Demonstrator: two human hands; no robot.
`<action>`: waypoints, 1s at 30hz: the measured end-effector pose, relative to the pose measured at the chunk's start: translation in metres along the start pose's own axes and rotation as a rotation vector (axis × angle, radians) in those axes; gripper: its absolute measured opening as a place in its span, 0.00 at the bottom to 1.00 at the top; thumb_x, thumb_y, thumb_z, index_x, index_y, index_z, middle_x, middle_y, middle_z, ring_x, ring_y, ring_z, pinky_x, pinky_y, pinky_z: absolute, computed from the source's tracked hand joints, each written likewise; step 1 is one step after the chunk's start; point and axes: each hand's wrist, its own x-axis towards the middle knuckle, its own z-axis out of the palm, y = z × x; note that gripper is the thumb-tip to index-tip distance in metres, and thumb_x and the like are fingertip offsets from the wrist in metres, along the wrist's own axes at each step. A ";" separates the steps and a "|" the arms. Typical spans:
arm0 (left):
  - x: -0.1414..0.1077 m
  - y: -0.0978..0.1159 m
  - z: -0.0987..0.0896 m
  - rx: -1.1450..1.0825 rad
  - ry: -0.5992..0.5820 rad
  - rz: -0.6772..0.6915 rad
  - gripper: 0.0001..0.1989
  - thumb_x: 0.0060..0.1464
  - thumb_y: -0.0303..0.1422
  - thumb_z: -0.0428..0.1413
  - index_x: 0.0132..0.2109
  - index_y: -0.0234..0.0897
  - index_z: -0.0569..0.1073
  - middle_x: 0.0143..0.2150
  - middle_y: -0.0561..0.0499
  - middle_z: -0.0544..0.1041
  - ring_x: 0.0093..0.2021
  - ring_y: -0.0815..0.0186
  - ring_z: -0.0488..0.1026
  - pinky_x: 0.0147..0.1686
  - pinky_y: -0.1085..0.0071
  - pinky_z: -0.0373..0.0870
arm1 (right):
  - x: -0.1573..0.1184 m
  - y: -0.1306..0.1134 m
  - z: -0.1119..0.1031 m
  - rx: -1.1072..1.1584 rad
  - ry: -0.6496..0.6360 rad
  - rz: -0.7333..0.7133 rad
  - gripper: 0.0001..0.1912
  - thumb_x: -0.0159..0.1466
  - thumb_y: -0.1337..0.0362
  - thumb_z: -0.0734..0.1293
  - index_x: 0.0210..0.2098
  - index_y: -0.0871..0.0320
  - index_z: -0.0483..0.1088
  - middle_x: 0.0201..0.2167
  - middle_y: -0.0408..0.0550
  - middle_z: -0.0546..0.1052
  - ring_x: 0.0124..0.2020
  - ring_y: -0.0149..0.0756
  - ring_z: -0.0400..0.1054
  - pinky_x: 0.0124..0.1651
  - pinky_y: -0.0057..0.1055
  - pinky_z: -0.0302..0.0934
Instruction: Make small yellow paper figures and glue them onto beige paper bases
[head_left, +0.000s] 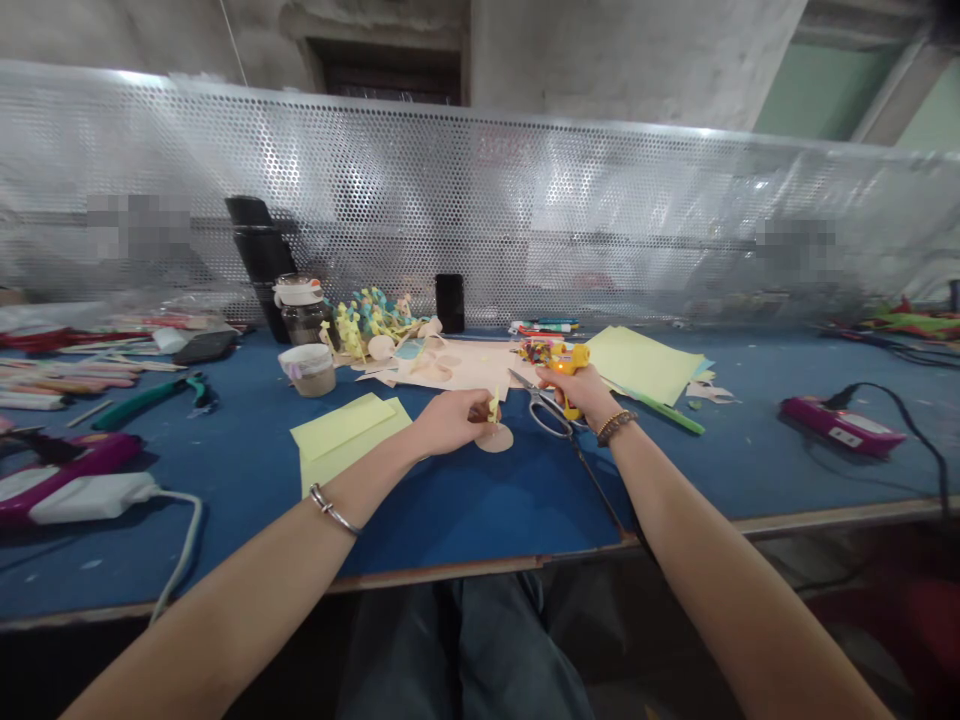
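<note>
A small yellow paper piece (493, 408) stands up from the fingertips of the left hand (448, 422), as the head view shows. That hand is nearly closed, its fingers curled in and pinching the piece, with a dark bit at the pinch too small to make out. Just below the hand lies a round beige paper disc (496, 438); whether it touches the fingers, I cannot tell. The right hand (577, 392) is closed around the body of a yellow hot glue gun (568, 362), which shows a lit orange light, and its black cord (600, 488) trails from below that hand toward the near table edge. Steel scissors (546, 408) lie under the right hand, their blades pointing ahead and toward the left hand. Ahead of both hands are beige paper cutouts (450, 365). Yellow-green paper sheets (343, 437) lie left of the left hand, and a yellow-green paper stack (641, 365) and a green marker (673, 420) lie right of the right hand. With pieces this small, a light fingertip pinch and steady wrists on the blue work mat (480, 515) would give the best control
</note>
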 end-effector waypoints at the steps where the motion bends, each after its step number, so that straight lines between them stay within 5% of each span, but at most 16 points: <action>1: 0.000 0.000 0.000 0.001 -0.001 -0.001 0.06 0.46 0.34 0.54 0.33 0.39 0.70 0.33 0.54 0.75 0.33 0.67 0.71 0.34 0.74 0.64 | 0.000 0.000 0.000 0.001 0.000 -0.001 0.14 0.50 0.55 0.68 0.22 0.63 0.69 0.08 0.39 0.63 0.11 0.23 0.53 0.16 0.22 0.50; 30: -0.001 0.001 0.000 0.012 -0.006 -0.004 0.06 0.45 0.34 0.54 0.33 0.39 0.70 0.33 0.54 0.75 0.33 0.67 0.71 0.35 0.73 0.64 | 0.000 0.000 0.000 -0.010 -0.004 0.013 0.14 0.50 0.55 0.68 0.21 0.62 0.69 0.08 0.39 0.62 0.11 0.23 0.52 0.15 0.22 0.50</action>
